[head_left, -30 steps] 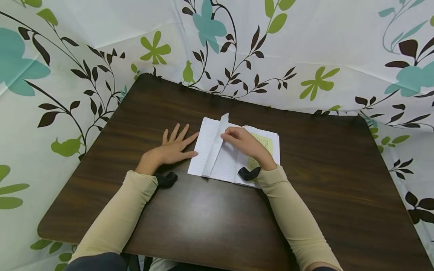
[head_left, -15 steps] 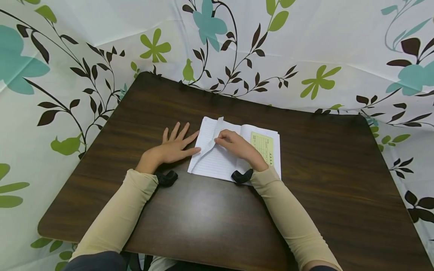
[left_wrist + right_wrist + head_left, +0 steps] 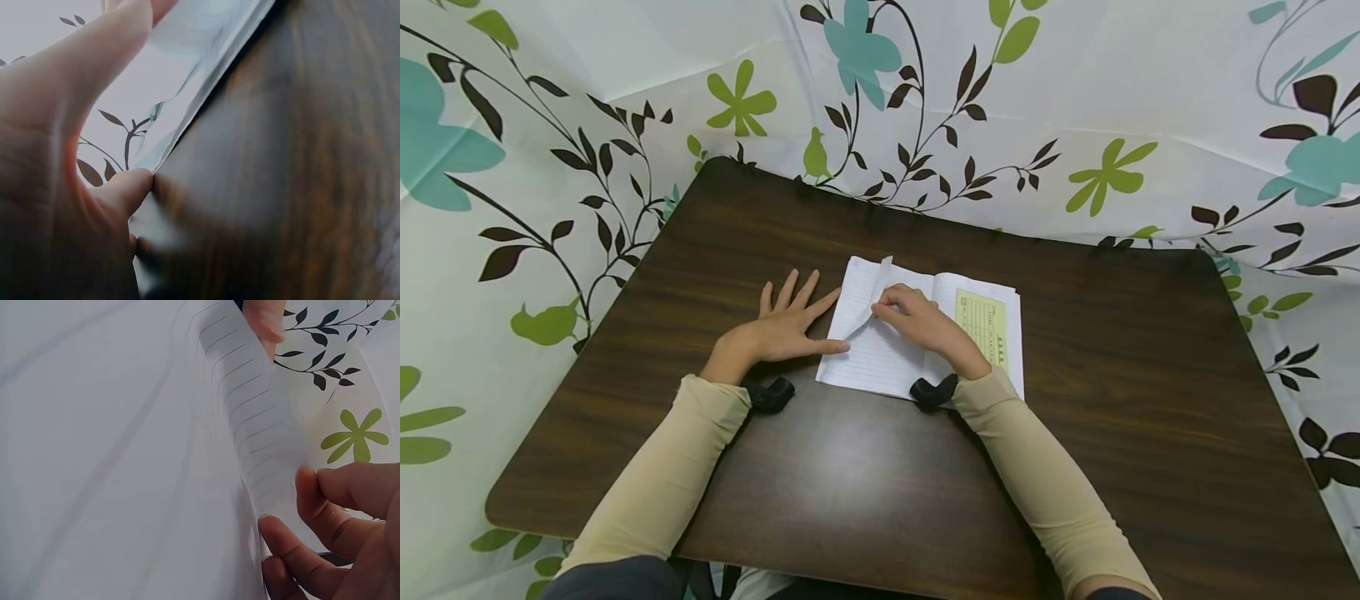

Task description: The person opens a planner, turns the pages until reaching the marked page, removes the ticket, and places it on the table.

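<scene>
An open lined notebook (image 3: 887,362) lies on the dark wooden table, a curled page edge (image 3: 868,310) raised on its left side. My right hand (image 3: 917,323) pinches this page between thumb and fingers; the right wrist view shows the lined paper (image 3: 250,394) bending beside the fingertips (image 3: 306,478). My left hand (image 3: 775,335) is spread at the notebook's left edge, its thumb lying on the paper and its other fingers mostly on the table. In the left wrist view, a fingertip (image 3: 134,184) touches the notebook's edge.
A yellow-green printed panel (image 3: 982,327) shows on the notebook's right page. Brown wood-grain table (image 3: 1120,400) surrounds the notebook. A white cloth with leaf and flower patterns (image 3: 940,100) hangs behind the table and at its sides. Black straps (image 3: 771,396) sit at both wrists.
My right hand has moved left with the page, uncovering more of the yellow-green panel, then nearly stopped. My left thumb has slid farther right onto the paper.
</scene>
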Demonstrator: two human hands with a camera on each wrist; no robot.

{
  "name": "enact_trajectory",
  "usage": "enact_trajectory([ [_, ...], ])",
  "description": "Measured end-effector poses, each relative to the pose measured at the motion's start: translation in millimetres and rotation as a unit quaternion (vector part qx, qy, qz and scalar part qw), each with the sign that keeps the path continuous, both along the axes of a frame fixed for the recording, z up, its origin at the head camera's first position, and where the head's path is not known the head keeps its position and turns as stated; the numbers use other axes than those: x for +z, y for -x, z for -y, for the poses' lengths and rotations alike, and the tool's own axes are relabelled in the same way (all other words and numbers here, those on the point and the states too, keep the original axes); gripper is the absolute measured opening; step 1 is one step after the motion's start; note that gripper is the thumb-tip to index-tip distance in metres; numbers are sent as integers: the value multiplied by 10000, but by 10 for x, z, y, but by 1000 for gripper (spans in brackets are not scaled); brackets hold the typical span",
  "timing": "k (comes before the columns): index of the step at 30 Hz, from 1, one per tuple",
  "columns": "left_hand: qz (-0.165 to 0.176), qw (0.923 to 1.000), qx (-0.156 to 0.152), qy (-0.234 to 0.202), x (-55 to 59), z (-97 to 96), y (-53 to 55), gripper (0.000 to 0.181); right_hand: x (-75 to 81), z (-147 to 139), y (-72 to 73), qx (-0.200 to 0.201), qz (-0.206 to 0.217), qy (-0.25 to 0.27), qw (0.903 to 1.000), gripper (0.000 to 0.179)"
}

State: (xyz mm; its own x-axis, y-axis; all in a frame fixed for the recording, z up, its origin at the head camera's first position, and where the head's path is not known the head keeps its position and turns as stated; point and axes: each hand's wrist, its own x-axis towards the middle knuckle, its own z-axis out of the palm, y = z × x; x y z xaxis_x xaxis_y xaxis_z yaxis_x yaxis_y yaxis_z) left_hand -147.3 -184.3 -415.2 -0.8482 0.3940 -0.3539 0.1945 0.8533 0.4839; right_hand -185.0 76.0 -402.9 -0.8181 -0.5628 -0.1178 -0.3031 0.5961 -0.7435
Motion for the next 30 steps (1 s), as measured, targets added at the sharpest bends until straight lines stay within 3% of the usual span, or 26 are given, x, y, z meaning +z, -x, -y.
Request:
enact_trajectory([
  [6, -128, 9998, -175, 0, 11, 13, 1, 101, 19, -3, -2, -11, 117, 19, 9999, 27],
  [20, -183, 9997, -162, 37, -166, 61, 62, 94, 70, -87, 36, -29, 300, 315, 9990, 26],
  [26, -228, 9996, -170, 58, -192, 70, 75, 95, 180, -261, 105, -161, 129, 470, 9987, 29],
  [30, -202, 9996, -180, -25, -163, 66, 65, 94, 298, -444, 144, -146, -20, 187, 9997, 29],
])
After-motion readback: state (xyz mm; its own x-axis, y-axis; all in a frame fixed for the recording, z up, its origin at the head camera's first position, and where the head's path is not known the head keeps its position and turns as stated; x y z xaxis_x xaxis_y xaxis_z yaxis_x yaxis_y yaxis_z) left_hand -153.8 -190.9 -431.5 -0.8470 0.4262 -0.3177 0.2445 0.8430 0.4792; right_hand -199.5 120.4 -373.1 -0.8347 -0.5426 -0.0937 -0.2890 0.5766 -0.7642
